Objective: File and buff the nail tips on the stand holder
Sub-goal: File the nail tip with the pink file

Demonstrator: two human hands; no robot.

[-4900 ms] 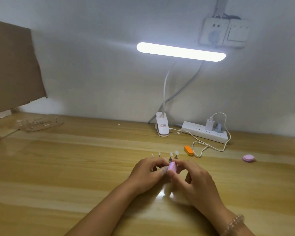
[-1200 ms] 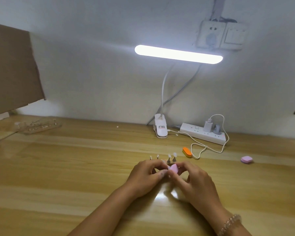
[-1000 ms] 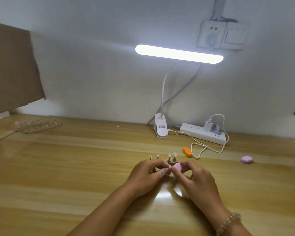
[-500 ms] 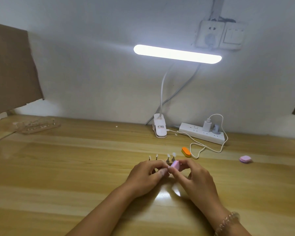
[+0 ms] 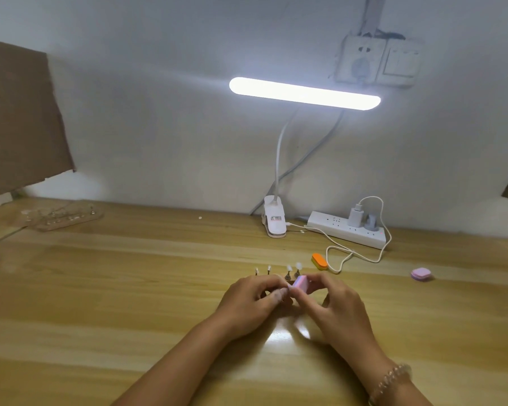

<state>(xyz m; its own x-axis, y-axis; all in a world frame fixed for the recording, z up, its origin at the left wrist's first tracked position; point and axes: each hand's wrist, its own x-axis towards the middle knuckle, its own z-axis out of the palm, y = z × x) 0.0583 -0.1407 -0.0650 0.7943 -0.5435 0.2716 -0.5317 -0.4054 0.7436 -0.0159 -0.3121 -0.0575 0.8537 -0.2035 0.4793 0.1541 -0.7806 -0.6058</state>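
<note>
The nail tips (image 5: 298, 265) stand upright in a row on their holder (image 5: 287, 277), mid-worktop (image 5: 129, 288), just beyond your knuckles; four show, and your hands hide any others. Your right hand (image 5: 335, 309) has its grip closed on the pink buffer (image 5: 301, 284), finger and thumb pinching it, one end turned toward the left fingertips. Your left hand (image 5: 252, 300) has its grip closed too, thumb and forefinger meeting at the buffer's edge; what they pinch is too small to see, most likely one of the nail tips being worked. Further out lie an orange buffer (image 5: 319, 261), a cable (image 5: 355, 256), a second pink block (image 5: 421, 273), a lamp clip (image 5: 274, 221) and a power strip (image 5: 346, 230). Risks, as judged: a hard stroke could flick the tip out of the left pinch, or snap it; a drifting wrist could knock the standing tips, which look lightly seated; uneven pressure would leave a lopsided edge
</note>
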